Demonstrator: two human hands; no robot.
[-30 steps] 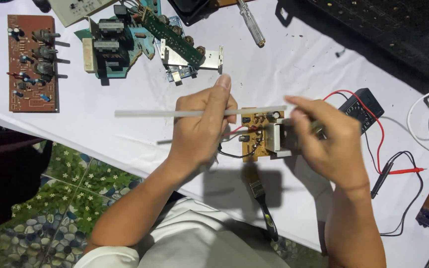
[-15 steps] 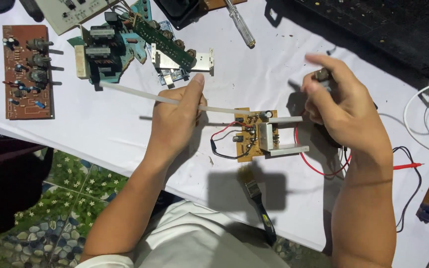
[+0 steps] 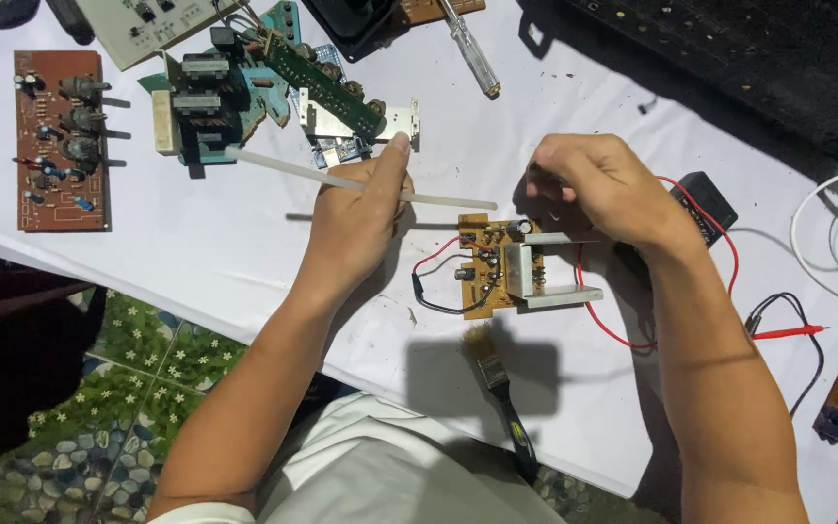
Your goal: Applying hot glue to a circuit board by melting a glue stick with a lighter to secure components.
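Left hand (image 3: 356, 223) pinching a translucent white rod (image 3: 283, 168) over the small circuit board (image 3: 489, 263); right hand (image 3: 598, 184) curled shut, its contents hidden.

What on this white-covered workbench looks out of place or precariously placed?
The black-handled paintbrush lies half off the white tablecloth's front edge, handle overhanging the floor. Otherwise nothing looks spilled or broken.

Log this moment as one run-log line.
left hand: holds white stick | right hand: closed, above small circuit board | brush: near table edge
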